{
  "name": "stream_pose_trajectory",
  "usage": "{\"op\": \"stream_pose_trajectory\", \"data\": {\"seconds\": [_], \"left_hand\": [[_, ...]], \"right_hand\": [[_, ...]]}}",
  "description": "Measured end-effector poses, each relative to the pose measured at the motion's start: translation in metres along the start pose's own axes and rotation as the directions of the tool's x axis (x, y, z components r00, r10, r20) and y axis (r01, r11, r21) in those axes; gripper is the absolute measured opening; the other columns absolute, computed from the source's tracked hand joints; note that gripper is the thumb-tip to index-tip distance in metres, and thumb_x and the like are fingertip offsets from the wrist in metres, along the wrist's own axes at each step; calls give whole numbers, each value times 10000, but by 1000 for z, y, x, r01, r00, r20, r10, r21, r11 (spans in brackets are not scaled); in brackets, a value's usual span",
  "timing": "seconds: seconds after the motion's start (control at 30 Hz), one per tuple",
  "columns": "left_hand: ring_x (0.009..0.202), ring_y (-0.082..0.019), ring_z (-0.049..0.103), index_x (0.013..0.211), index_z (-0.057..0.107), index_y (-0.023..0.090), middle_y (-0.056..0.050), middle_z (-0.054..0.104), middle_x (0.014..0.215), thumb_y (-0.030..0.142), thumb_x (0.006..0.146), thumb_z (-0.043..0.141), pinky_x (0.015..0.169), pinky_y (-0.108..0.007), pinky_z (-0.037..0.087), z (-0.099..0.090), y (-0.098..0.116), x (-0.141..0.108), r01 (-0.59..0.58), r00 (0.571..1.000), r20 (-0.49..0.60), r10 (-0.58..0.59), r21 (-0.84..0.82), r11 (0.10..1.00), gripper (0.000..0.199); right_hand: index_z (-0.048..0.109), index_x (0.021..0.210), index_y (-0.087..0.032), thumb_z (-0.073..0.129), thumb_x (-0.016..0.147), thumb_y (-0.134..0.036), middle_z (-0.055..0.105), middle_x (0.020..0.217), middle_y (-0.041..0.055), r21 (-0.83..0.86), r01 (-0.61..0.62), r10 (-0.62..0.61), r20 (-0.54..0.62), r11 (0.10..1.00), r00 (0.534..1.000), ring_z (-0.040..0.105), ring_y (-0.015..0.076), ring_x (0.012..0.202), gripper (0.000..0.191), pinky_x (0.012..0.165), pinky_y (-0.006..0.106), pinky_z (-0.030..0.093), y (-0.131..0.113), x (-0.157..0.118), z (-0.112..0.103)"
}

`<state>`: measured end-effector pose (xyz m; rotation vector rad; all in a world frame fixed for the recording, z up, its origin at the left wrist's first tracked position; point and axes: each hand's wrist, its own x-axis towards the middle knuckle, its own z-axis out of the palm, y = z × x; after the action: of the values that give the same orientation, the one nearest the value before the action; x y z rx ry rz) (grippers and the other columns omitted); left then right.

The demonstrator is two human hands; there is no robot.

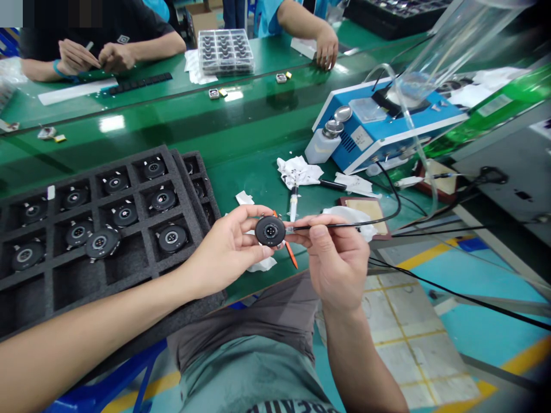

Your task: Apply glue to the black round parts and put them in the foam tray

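My left hand [224, 248] pinches a round black disc-shaped part [270, 231] by its rim, with a small circular centre facing up. My right hand [336, 258] holds a thin black-corded dispensing tip [301, 228] between thumb and fingers, and its metal end touches the disc's edge. An orange-tipped tool [291, 254] lies under the disc, partly hidden by my hands. Beyond them a small syringe [293, 203] lies on crumpled white wipes [299, 172]. A black foam tray [116, 275] with several similar discs sits to my left, next to my left forearm.
A blue dispensing unit [383, 123] with clear tubing and a white bottle [322, 143] stands at right on the green bench. Across the bench, co-workers' hands [88, 57] work beside a clear parts box [226, 51]. A black cable runs off the right edge.
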<state>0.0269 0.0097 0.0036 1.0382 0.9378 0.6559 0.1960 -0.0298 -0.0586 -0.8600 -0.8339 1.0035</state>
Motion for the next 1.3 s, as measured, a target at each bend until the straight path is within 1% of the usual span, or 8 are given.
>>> {"op": "stream_pose_trajectory", "data": {"seconds": [0.4, 0.6, 0.7, 0.83, 0.93, 1.03, 1.17, 1.3], "left_hand": [[889, -154, 746, 1190, 558, 158, -51, 744, 1052, 24, 768, 750, 794, -274, 566, 0, 0, 1, -6, 1000, 14, 6, -14, 1000, 482], [873, -144, 743, 1203, 552, 153, -49, 745, 1047, 24, 767, 754, 795, -271, 572, 0, 1, 0, -4, 1000, 5, 4, -12, 1000, 498], [906, -159, 752, 1200, 557, 158, -54, 750, 1061, 35, 768, 762, 817, -278, 576, 0, 0, 1, -6, 1000, 12, 6, -1, 1000, 493], [973, -182, 761, 1211, 552, 171, -65, 751, 1133, 84, 788, 771, 876, -302, 583, -1, 0, 1, -5, 1000, 2, 5, 25, 1000, 484], [972, -176, 758, 1215, 548, 171, -63, 752, 1145, 114, 792, 781, 896, -311, 589, 0, 1, 2, 3, 1000, -14, -2, 46, 999, 487], [932, -153, 752, 1200, 557, 163, -49, 753, 1116, 128, 785, 792, 877, -293, 595, 1, 4, 3, -1, 1000, -19, 2, 61, 998, 479], [899, -134, 748, 1184, 562, 161, -32, 753, 1085, 114, 770, 797, 863, -278, 600, 1, 5, 2, -3, 1000, -26, 4, 50, 999, 478], [894, -141, 753, 1190, 558, 159, -37, 758, 1070, 120, 771, 799, 844, -271, 598, 1, 3, 2, -7, 1000, -24, 8, 52, 999, 485]], "right_hand": [[745, 984, -234, 664, 966, -227, 793, 938, 17, 6, 17, -17, 4, 1000, 1000, 787, 207, 924, 83, 763, 361, 697, 0, 0, 0], [743, 969, -230, 664, 965, -225, 789, 934, 18, 18, -2, 2, 7, 1000, 1000, 783, 199, 908, 80, 764, 361, 696, 0, 0, 1], [739, 970, -230, 663, 965, -231, 791, 941, 20, 13, -2, 2, 6, 1000, 1000, 781, 191, 899, 76, 775, 358, 694, 0, 0, 0], [726, 994, -243, 657, 972, -243, 797, 957, 11, 34, -7, 6, 21, 999, 1000, 782, 164, 833, 73, 767, 329, 684, 3, 2, 0], [719, 993, -241, 661, 972, -262, 798, 960, 11, 47, -17, 15, 32, 999, 999, 788, 173, 863, 65, 753, 317, 682, 6, 4, -1], [719, 987, -240, 665, 970, -269, 798, 957, 8, 54, -17, 15, 34, 998, 999, 791, 182, 903, 63, 761, 314, 683, 6, 5, 0], [725, 979, -252, 656, 977, -263, 799, 954, -4, 51, -14, 12, 40, 999, 999, 792, 173, 910, 70, 783, 308, 681, 4, 5, 1], [730, 974, -249, 655, 978, -257, 801, 950, -2, 51, -10, 8, 44, 999, 999, 791, 168, 905, 75, 790, 302, 679, 4, 5, 1]]}}
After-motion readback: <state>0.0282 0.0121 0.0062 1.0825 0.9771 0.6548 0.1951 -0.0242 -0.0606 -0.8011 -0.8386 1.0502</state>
